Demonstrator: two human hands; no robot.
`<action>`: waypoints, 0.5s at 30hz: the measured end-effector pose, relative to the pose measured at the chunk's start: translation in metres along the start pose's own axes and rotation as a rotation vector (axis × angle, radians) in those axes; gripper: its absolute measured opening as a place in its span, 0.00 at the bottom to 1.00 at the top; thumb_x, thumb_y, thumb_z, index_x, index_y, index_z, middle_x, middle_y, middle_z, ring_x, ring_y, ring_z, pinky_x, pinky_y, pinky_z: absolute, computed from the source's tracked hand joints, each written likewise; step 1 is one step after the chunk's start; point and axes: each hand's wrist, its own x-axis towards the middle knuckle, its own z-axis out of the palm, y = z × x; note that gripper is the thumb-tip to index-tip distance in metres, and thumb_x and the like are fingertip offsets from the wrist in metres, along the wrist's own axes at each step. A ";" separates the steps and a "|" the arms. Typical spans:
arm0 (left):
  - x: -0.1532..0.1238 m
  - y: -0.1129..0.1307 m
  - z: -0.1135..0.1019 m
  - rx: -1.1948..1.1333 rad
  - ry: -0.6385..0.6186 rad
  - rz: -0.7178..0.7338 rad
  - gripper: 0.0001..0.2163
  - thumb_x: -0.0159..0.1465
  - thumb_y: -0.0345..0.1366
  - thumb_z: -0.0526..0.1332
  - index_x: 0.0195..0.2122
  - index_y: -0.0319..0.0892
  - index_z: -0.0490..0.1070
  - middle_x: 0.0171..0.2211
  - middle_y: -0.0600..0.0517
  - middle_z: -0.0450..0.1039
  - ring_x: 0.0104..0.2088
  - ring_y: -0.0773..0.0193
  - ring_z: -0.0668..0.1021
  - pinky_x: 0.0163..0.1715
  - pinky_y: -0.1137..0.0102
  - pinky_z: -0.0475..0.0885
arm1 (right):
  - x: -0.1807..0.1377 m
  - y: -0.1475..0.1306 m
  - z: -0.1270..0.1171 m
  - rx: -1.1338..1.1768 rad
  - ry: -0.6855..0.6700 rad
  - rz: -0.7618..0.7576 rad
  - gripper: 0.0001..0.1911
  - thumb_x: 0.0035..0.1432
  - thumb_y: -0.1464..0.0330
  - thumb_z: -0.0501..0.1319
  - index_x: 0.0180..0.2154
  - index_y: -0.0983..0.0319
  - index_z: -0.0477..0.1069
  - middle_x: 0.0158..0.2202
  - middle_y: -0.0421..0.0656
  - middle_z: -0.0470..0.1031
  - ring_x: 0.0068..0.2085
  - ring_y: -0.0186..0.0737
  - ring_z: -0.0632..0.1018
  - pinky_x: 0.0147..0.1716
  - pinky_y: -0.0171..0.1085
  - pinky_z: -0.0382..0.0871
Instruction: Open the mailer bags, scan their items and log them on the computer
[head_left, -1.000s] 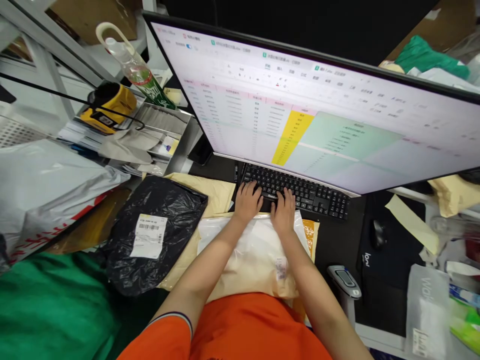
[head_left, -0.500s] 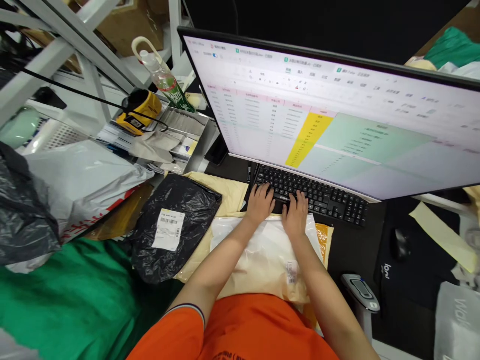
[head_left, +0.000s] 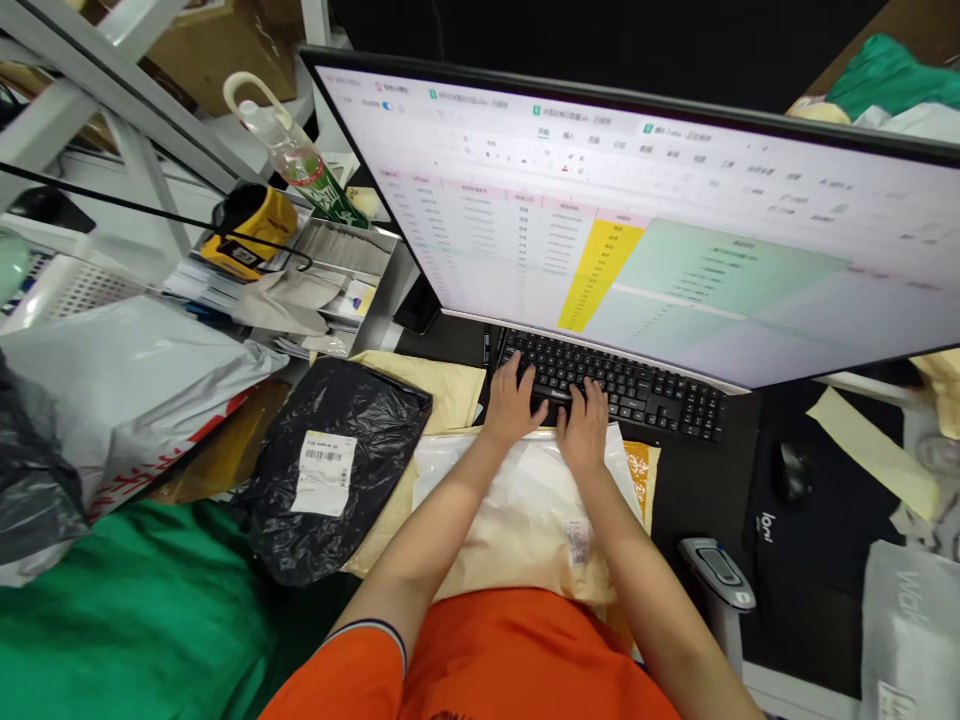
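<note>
Both my hands rest on the black keyboard (head_left: 622, 385) below a large monitor (head_left: 480, 200) that shows a spreadsheet. My left hand (head_left: 513, 402) lies over the keyboard's left end, its fingers spread on the keys. Near the middle, my right hand (head_left: 585, 422) has its fingers stretched over the lower keys. Neither hand holds anything. Under my forearms lies a pale mailer bag (head_left: 495, 520) with a small label. Left of it, a black plastic parcel (head_left: 345, 400) with a white label lies on a yellow padded envelope (head_left: 442, 385).
On the right are a mouse (head_left: 793, 470), a handheld scanner (head_left: 716, 572) on a stand and a translucent bag (head_left: 907, 630). To the left stand a green-labelled bottle (head_left: 322, 190), a yellow tape roll (head_left: 255, 230) and a white plastic parcel (head_left: 135, 370). Green fabric (head_left: 135, 610) fills the lower left.
The view has shifted slightly, so most things sit a little further left. My left hand's fingers have spread and moved up on the keys; the right hand stays at the keyboard's middle.
</note>
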 end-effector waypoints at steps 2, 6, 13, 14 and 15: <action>-0.001 -0.001 0.000 -0.001 0.025 -0.005 0.26 0.66 0.42 0.61 0.62 0.35 0.64 0.69 0.28 0.57 0.71 0.40 0.61 0.66 0.43 0.63 | 0.001 -0.001 -0.001 0.015 -0.002 0.015 0.24 0.69 0.66 0.51 0.62 0.69 0.65 0.68 0.61 0.61 0.73 0.53 0.54 0.69 0.62 0.53; -0.003 0.000 -0.001 0.027 0.032 -0.027 0.18 0.68 0.39 0.59 0.56 0.38 0.69 0.69 0.32 0.61 0.70 0.42 0.64 0.68 0.43 0.61 | 0.001 -0.004 -0.002 0.019 -0.001 0.028 0.24 0.69 0.66 0.51 0.62 0.68 0.65 0.68 0.61 0.62 0.72 0.53 0.55 0.69 0.63 0.53; -0.001 0.002 -0.002 0.033 0.008 0.012 0.17 0.68 0.39 0.59 0.55 0.39 0.73 0.69 0.34 0.62 0.69 0.44 0.66 0.68 0.43 0.60 | -0.001 -0.003 -0.002 0.011 0.017 0.027 0.23 0.69 0.66 0.51 0.62 0.67 0.66 0.67 0.59 0.63 0.71 0.53 0.57 0.69 0.62 0.54; -0.001 0.002 -0.001 0.028 0.009 0.007 0.17 0.68 0.40 0.59 0.55 0.39 0.72 0.69 0.34 0.62 0.69 0.44 0.66 0.68 0.43 0.61 | -0.001 -0.003 -0.003 0.005 0.027 0.027 0.23 0.69 0.66 0.51 0.61 0.67 0.66 0.66 0.59 0.63 0.71 0.53 0.58 0.69 0.62 0.54; -0.002 0.002 0.000 0.022 0.011 0.001 0.17 0.68 0.40 0.59 0.56 0.39 0.72 0.69 0.34 0.63 0.69 0.44 0.67 0.68 0.43 0.61 | -0.001 -0.004 -0.004 -0.008 0.041 0.029 0.23 0.69 0.66 0.51 0.61 0.68 0.66 0.66 0.59 0.64 0.71 0.53 0.58 0.69 0.62 0.54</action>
